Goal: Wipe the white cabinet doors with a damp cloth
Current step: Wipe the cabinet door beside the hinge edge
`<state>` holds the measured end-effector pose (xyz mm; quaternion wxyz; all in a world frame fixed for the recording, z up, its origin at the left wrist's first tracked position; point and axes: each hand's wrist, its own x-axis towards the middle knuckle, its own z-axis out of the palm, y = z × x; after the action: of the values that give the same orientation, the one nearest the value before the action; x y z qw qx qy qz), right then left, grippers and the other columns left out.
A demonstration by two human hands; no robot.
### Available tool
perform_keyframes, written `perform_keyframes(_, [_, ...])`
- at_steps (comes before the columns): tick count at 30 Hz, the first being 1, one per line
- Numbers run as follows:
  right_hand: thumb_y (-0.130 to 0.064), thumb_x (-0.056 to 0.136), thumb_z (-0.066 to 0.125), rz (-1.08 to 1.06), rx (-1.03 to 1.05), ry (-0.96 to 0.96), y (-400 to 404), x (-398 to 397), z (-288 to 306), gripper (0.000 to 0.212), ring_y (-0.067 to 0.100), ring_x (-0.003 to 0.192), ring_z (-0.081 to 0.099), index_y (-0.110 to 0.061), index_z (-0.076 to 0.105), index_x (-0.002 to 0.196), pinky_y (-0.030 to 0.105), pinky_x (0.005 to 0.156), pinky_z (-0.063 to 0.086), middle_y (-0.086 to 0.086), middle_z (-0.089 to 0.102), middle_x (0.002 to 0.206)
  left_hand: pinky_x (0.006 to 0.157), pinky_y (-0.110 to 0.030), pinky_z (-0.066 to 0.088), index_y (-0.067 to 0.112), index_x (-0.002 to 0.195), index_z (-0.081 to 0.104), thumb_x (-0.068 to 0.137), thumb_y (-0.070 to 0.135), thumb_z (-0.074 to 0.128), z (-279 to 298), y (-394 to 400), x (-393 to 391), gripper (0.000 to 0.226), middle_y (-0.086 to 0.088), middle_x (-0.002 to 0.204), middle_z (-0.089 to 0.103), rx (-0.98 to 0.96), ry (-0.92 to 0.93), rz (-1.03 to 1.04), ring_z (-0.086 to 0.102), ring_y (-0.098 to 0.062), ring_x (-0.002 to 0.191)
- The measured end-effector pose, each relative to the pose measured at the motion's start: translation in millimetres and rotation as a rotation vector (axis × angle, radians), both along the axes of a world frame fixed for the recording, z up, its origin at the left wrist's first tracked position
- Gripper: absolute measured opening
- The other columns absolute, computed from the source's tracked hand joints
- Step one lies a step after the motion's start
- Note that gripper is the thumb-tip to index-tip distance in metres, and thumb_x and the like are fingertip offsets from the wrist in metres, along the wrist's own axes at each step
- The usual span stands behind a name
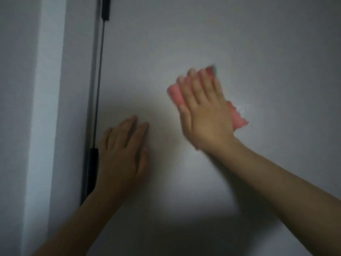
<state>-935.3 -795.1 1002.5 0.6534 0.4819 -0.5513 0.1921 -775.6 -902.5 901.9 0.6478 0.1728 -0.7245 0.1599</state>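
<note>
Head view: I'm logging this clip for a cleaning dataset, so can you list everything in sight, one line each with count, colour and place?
door: one, white, fills the centre and right of the view
handle: one, black, a slim vertical bar along the door's left edge
panel: one, white, left of the handle
cloth: one, pink with a bit of green at its top, pressed flat on the door under the right hand, sticking out on both sides of it
left hand: one, fingers straight, flat on the door just right of the handle
right hand: one, fingers straight, pressing the cloth to the door, blurred
</note>
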Motion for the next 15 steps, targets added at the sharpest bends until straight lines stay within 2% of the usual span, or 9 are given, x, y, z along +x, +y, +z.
perform_keyframes(3, [-0.032,0.098,0.038,0.000,0.371,0.262,2.6,8.5,-62.9,0.051,0.037,0.142,0.022,-0.010,0.038,0.144,0.050,0.117,0.017,0.014,0.032,0.151,0.108,-0.046,0.025,0.009,0.132,0.055,0.083,0.029,0.040,-10.9,-8.3,14.6,0.055,-0.018,0.140,0.048,0.032,-0.011,0.052,0.040,-0.027,0.128])
perform_keyframes(5, [-0.034,0.099,0.035,-0.017,0.481,0.345,12.8,2.0,-62.6,0.050,0.034,0.141,0.025,-0.013,0.039,0.144,0.047,0.116,0.021,0.012,0.034,0.151,0.111,-0.046,0.023,0.009,0.134,0.054,0.083,0.027,0.040,-16.1,-11.2,21.2,0.056,-0.018,0.141,0.047,0.052,-0.023,0.053,0.043,-0.030,0.130])
perform_keyframes(8, [-0.034,0.098,0.032,-0.048,0.312,0.228,4.9,4.5,-17.9,0.053,0.034,0.142,0.024,-0.013,0.032,0.147,0.046,0.117,0.017,0.013,0.030,0.152,0.111,-0.048,0.024,0.008,0.135,0.051,0.082,0.025,0.040,-20.4,-15.2,28.7,0.057,-0.021,0.143,0.042,0.085,-0.022,0.030,0.040,-0.036,0.133])
perform_keyframes(10, [-0.034,0.099,0.028,-0.070,0.162,0.065,-9.5,15.2,17.4,0.056,0.031,0.145,0.015,-0.015,0.020,0.151,0.042,0.119,0.006,0.012,0.021,0.156,0.112,-0.049,0.020,0.009,0.137,0.049,0.083,0.025,0.040,-23.6,-20.3,34.3,0.057,-0.021,0.146,0.039,0.109,0.005,0.048,0.036,-0.034,0.136])
perform_keyframes(12, [-0.035,0.100,0.025,-0.060,0.050,-0.030,-30.7,34.2,35.0,0.057,0.030,0.146,0.009,-0.015,0.016,0.152,0.041,0.119,0.000,0.012,0.016,0.158,0.114,-0.049,0.019,0.008,0.139,0.045,0.085,0.021,0.043,-24.3,-29.2,40.8,0.056,-0.020,0.147,0.036,0.114,0.064,0.017,0.033,-0.031,0.137])
perform_keyframes(14, [-0.033,0.099,0.025,-0.045,0.053,-0.002,-54.0,58.6,20.2,0.057,0.036,0.145,0.013,-0.010,0.021,0.151,0.045,0.119,0.002,0.016,0.021,0.156,0.114,-0.047,0.023,0.006,0.141,0.039,0.086,0.013,0.047,-26.8,-38.6,49.8,0.056,-0.019,0.149,0.034,0.140,0.114,-0.043,0.031,-0.031,0.138])
perform_keyframes(15, [-0.033,0.098,0.025,-0.068,0.111,0.080,-59.4,62.8,2.5,0.057,0.038,0.143,0.016,-0.008,0.024,0.149,0.048,0.119,0.004,0.018,0.024,0.154,0.114,-0.045,0.022,0.004,0.142,0.036,0.087,0.013,0.047,-25.7,-39.7,49.5,0.056,-0.018,0.150,0.032,0.144,0.121,-0.066,0.029,-0.031,0.139])
